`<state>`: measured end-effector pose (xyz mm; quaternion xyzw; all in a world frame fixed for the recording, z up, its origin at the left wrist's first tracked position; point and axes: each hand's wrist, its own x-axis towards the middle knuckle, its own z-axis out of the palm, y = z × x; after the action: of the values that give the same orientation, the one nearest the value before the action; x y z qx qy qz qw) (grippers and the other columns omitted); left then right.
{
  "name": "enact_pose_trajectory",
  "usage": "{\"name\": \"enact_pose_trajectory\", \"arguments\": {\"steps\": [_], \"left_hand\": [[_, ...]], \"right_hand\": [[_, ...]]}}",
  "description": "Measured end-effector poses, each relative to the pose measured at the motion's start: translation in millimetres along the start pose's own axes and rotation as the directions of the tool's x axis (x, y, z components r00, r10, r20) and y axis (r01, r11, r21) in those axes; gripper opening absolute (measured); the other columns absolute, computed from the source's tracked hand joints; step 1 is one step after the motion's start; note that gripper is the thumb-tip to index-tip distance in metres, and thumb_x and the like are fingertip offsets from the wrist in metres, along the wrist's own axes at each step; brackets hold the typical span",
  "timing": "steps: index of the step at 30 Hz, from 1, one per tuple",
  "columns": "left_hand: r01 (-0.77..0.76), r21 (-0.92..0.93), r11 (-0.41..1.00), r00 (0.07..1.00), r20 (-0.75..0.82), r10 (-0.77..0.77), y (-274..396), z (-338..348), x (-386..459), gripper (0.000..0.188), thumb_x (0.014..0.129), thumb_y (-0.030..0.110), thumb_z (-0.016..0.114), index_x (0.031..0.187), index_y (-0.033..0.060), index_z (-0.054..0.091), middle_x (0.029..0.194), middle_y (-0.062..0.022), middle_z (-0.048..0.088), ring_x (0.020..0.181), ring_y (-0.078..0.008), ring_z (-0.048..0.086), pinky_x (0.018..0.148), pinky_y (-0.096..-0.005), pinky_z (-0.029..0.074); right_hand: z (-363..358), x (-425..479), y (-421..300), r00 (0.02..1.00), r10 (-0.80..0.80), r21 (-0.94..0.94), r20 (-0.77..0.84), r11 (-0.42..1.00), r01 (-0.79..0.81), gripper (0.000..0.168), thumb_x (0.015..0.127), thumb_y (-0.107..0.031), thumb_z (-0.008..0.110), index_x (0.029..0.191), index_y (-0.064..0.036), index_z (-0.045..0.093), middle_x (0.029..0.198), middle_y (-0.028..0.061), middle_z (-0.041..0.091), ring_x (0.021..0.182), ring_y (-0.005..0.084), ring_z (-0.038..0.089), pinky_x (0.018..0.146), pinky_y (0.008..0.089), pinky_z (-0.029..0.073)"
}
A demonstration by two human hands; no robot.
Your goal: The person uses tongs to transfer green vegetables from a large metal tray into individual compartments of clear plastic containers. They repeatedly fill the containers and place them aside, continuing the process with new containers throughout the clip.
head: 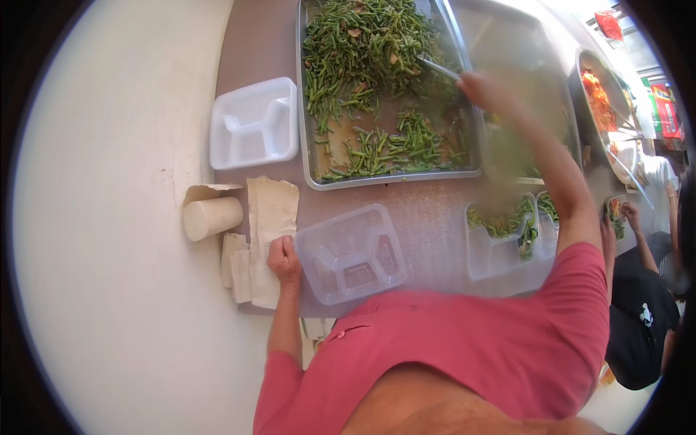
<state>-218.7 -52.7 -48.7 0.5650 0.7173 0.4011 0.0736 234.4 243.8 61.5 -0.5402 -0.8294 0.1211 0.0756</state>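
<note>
My right hand (474, 89) grips the metal handle of a serving utensil (439, 68); its far end is buried among cut green beans (375, 49). Those beans are heaped in a large metal tray (394, 180), thickest at its far end, with brown pieces mixed in. My left hand (284, 261) is closed at the left rim of a clear plastic compartment tray (348, 255), which holds no food and sits at a slant. Beneath that hand lies a flattened sheet of brown paper or thin card (272, 217).
A white compartment tray (253, 125) and a cardboard-coloured roll (213, 217) are at left. Part-filled clear trays (484, 261) sit at right. Steam blurs a second metal tray (516, 81). Beyond are a large bowl of red food (598, 103) and a co-worker in black (639, 326).
</note>
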Motion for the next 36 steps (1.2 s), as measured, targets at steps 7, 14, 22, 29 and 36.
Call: {"name": "enact_pose_trajectory", "arguments": {"steps": [7, 14, 22, 29, 36], "left_hand": [[0.023, -0.024, 0.999, 1.000, -0.004, -0.023, -9.4, 0.1, -1.4, 0.013, 0.088, 0.011, 0.055, 0.081, 0.0013, 0.061, 0.073, -0.0115, 0.060, 0.064, -0.0247, 0.058, 0.059, -0.0326, 0.046], [-0.014, -0.017, 1.000, 0.999, -0.038, 0.013, -7.6, -1.2, 0.0, 0.013, 0.087, 0.012, 0.056, 0.079, 0.0025, 0.061, 0.071, -0.0110, 0.059, 0.063, -0.0260, 0.057, 0.058, -0.0334, 0.045], [0.002, -0.022, 1.000, 1.000, -0.026, -0.002, -7.6, -3.7, 1.1, 0.012, 0.086, 0.011, 0.057, 0.078, 0.0036, 0.061, 0.068, -0.0104, 0.057, 0.060, -0.0269, 0.056, 0.055, -0.0342, 0.044], [0.007, -0.025, 1.000, 1.000, -0.002, -0.007, -3.8, -6.6, 0.2, 0.009, 0.086, 0.008, 0.058, 0.079, 0.0028, 0.060, 0.068, -0.0107, 0.056, 0.059, -0.0260, 0.056, 0.054, -0.0337, 0.044], [0.008, -0.012, 1.000, 1.000, -0.011, -0.008, -4.4, -5.9, -1.1, 0.010, 0.086, 0.009, 0.057, 0.079, 0.0029, 0.060, 0.067, -0.0100, 0.056, 0.058, -0.0251, 0.055, 0.053, -0.0335, 0.044]], "right_hand": [[9.6, -55.2, -19.5, 0.993, -0.112, -0.170, 0.047, 0.978, 0.118, 0.027, 0.088, -0.027, 0.056, 0.088, 0.000, 0.053, 0.079, 0.0198, 0.061, 0.076, 0.0385, 0.061, 0.066, 0.0469, 0.048], [-70.7, -28.9, -75.0, 0.976, -0.216, -0.210, -0.028, 0.956, 0.206, 0.026, 0.087, -0.026, 0.057, 0.088, 0.000, 0.054, 0.078, 0.0198, 0.061, 0.076, 0.0384, 0.061, 0.066, 0.0467, 0.049], [-54.0, 132.2, -139.8, 0.913, -0.398, -0.489, 0.094, 0.780, 0.390, 0.014, 0.082, -0.018, 0.058, 0.079, -0.005, 0.063, 0.076, 0.0128, 0.065, 0.072, 0.0284, 0.064, 0.057, 0.0405, 0.051], [3.0, 213.6, -166.8, 0.893, -0.295, -0.681, 0.341, 0.577, 0.451, 0.010, 0.072, -0.020, 0.066, 0.075, -0.011, 0.071, 0.080, 0.0077, 0.069, 0.075, 0.0247, 0.066, 0.061, 0.0392, 0.053], [7.0, 151.9, -114.6, 0.862, -0.461, 0.264, 0.212, 0.876, 0.403, 0.011, 0.083, -0.016, 0.056, 0.080, -0.007, 0.063, 0.077, 0.0033, 0.059, 0.069, 0.0170, 0.054, 0.063, 0.0344, 0.045]]}}
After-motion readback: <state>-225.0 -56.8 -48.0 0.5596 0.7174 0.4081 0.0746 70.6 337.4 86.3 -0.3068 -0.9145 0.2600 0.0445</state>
